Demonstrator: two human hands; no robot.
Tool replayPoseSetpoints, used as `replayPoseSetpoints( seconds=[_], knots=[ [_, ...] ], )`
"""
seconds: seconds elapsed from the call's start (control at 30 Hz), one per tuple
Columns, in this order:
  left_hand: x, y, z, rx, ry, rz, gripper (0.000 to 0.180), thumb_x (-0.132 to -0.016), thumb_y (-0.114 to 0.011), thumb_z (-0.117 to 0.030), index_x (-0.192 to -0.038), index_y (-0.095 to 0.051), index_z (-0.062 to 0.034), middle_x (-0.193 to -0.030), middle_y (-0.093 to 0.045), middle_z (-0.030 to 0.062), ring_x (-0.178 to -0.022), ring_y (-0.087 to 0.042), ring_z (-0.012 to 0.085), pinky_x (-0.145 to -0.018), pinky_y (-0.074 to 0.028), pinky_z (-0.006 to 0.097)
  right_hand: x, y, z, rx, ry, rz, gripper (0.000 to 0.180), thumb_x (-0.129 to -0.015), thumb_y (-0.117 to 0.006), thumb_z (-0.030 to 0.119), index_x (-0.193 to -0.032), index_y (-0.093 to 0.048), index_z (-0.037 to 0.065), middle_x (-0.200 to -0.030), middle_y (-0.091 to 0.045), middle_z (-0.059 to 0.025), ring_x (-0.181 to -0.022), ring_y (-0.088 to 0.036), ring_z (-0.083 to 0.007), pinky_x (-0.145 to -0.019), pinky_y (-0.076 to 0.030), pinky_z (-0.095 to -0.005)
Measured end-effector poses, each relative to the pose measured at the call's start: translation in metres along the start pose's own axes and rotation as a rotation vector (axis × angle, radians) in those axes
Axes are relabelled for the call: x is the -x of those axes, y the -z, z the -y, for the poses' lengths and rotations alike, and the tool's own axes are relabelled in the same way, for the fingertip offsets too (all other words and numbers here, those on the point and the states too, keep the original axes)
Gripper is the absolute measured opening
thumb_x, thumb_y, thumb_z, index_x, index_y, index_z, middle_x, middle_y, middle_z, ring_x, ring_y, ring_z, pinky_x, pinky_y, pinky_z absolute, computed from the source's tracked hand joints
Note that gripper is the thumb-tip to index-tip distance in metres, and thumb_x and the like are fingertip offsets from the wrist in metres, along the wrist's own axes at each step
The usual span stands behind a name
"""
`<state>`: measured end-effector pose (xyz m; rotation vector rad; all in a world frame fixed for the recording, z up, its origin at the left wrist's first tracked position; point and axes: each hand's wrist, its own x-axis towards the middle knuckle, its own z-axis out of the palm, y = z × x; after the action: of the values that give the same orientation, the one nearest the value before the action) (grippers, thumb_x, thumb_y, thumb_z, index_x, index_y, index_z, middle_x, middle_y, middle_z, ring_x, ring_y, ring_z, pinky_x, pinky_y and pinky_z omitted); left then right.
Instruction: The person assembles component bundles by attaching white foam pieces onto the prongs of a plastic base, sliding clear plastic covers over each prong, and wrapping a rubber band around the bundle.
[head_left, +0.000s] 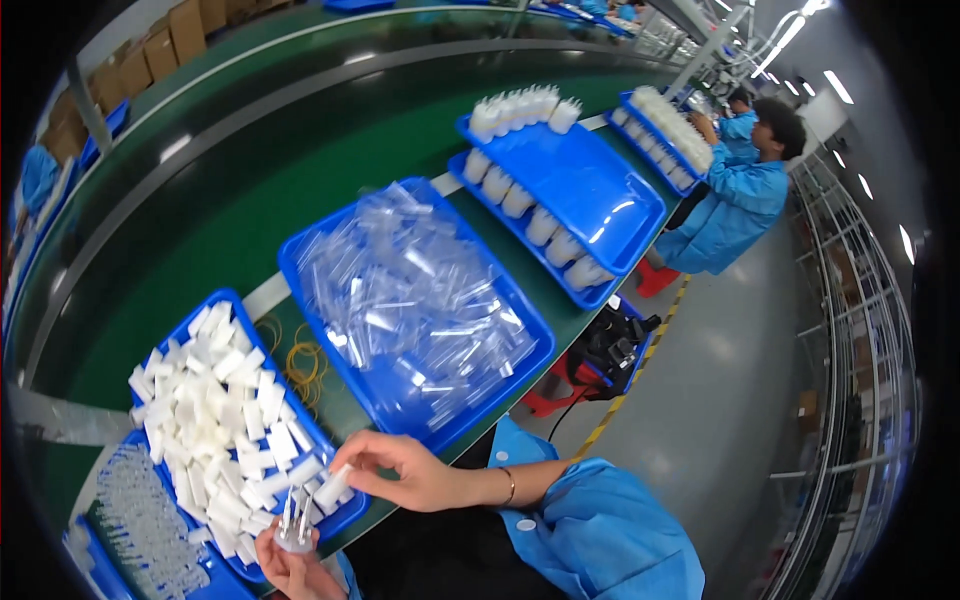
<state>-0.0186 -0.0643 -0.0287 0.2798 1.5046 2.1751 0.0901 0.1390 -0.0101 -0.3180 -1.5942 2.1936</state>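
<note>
Low in the view, my left hand (292,572) grips a small white plug (294,535) with metal prongs pointing up. Just above it and to the right, my right hand (405,472) pinches a white rectangular plastic piece (333,488) between thumb and fingers. The piece is close beside the prongs; whether they touch I cannot tell. Behind both hands, a blue tray (357,508) is heaped with similar white pieces (215,410).
Right of that tray, a larger blue tray (545,340) holds clear plastic pieces (410,290). Yellow rubber bands (303,362) lie between them. Stacked trays (600,190) carry white parts farther right. Small translucent parts (150,510) fill a tray at left. A co-worker (740,195) stands beyond.
</note>
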Motion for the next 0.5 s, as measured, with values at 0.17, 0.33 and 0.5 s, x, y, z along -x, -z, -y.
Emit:
replayPoseSetpoints(
  seconds=[0.17, 0.33, 0.5],
  knots=[
    [-0.002, -0.01, -0.005, 0.061, 0.032, 0.077, 0.057, -0.08, -0.056, -0.01, -0.129, -0.033, 0.0047, -0.128, -0.041, 0.0276, -0.117, -0.043, 0.0379, -0.099, -0.032, 0.05, 0.004, 0.003, 0.003, 0.031, 0.052, -0.013, 0.017, -0.09, -0.052, 0.009, -0.106, -0.053, 0.003, -0.095, -0.052, -0.0021, -0.074, -0.045, -0.0045, -0.065, -0.038, -0.0201],
    [-0.002, -0.024, -0.013, 0.142, 0.01, 0.096, 0.051, -0.082, -0.05, -0.011, -0.127, -0.036, 0.0068, -0.129, -0.04, 0.0282, -0.118, -0.041, 0.0401, -0.099, -0.032, 0.049, 0.005, 0.001, 0.006, 0.054, 0.063, 0.0, 0.018, -0.091, -0.051, 0.013, -0.106, -0.053, 0.003, -0.093, -0.052, -0.0013, -0.072, -0.045, -0.0039, -0.062, -0.036, -0.0191],
    [-0.003, -0.026, -0.013, 0.234, 0.035, 0.106, 0.056, -0.079, -0.053, -0.012, -0.129, -0.036, 0.0054, -0.13, -0.04, 0.0255, -0.121, -0.039, 0.0384, -0.102, -0.029, 0.049, 0.006, -0.001, 0.005, 0.075, 0.049, 0.011, 0.02, -0.091, -0.051, 0.015, -0.108, -0.052, 0.004, -0.093, -0.053, -0.0009, -0.071, -0.045, -0.0038, -0.06, -0.035, -0.019]
  ],
)
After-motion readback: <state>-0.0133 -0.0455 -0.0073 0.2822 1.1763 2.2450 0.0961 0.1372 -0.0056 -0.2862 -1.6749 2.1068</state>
